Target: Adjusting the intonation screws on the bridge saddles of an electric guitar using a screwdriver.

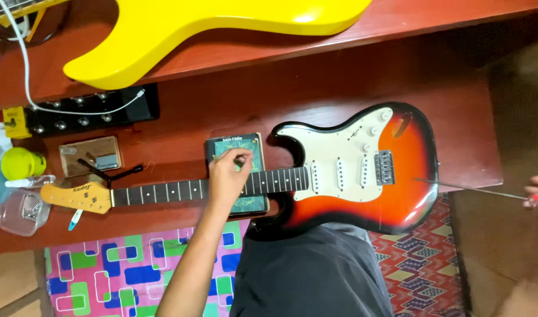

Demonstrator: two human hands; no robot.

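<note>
Sunburst guitar (339, 170): where does it lie now?

It lies flat on the red-brown wooden table (222, 105), with the body partly over my lap (310, 276) and the headstock (75, 196) pointing to my left. The neck rests across a green book (245, 202).

And your hands?

My left hand (226, 176) sits on the neck over the book. The thumb and first finger are pinched together, and I cannot tell if something small is between them. My right hand (537, 186) is half cut by the edge of the view; it is closed around the red handle of a long screwdriver (474, 189). The tip of the screwdriver reaches the lower edge of the body.

Which step is this, in your opinion?

I judge that I steady the neck while the tool arrives at the body. I think the next move needs a calm tip, so that it does not slip on the glossy finish.

What is around?

Above is a yellow guitar body (192, 29), and to the left a black box with knobs (81, 114) and a white cable (28, 76). A clear plastic box (22, 211) is near the headstock. On the floor lie a pink patterned mat (128, 270) and a red one (421, 270).
</note>
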